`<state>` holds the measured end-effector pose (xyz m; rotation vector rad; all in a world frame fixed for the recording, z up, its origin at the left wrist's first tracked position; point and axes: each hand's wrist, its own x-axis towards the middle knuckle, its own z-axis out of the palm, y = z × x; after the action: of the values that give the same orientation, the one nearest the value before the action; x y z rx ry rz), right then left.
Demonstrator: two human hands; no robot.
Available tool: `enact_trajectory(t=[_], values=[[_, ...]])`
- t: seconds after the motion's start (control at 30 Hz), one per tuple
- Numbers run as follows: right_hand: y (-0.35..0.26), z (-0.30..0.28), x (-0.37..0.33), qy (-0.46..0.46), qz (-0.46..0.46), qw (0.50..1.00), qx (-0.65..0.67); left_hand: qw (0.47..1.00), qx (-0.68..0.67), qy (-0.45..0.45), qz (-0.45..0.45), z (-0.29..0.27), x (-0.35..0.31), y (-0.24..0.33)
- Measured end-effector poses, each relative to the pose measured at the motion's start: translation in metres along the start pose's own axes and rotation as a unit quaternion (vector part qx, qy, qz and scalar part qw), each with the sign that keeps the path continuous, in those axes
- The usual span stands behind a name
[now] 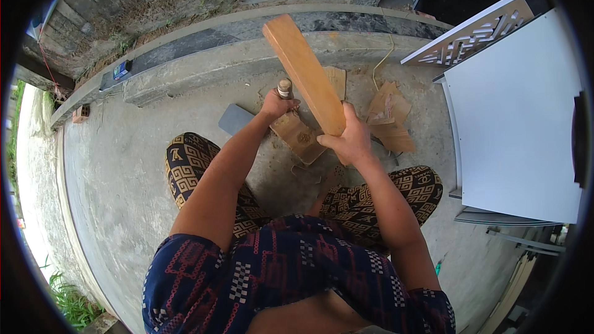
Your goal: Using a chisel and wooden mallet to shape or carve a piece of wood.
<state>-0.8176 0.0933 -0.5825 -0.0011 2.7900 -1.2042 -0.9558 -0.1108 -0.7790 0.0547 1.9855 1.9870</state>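
Observation:
My right hand is closed round the lower end of a thick, orange-brown wooden block. The block is long and squared, and it slants up toward the far left. In my left hand is an upright tool handle with a round, worn top; the tool's lower end is hidden. Just below that hand, a brown wooden piece with a dark round mark lies on the ground between my legs. A flat grey sheet lies left of it.
Torn brown cardboard lies on the concrete floor to the right. A low concrete ledge runs across the far side, with a small blue box on it. A white panel and a cut-out lattice panel stand at right.

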Motion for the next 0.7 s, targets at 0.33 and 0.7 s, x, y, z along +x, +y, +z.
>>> enact_trajectory(t=[0.33, 0.7], values=[[-0.009, 0.005, -0.006, 0.083, -0.097, 0.985, 0.115, 0.999, 0.049, 0.000, -0.011, 0.002, 0.009, -0.012], [-0.013, 0.007, 0.000, 0.041, -0.073, 0.996, 0.041, 0.999, -0.009, -0.005, -0.033, 0.003, 0.003, 0.006]])
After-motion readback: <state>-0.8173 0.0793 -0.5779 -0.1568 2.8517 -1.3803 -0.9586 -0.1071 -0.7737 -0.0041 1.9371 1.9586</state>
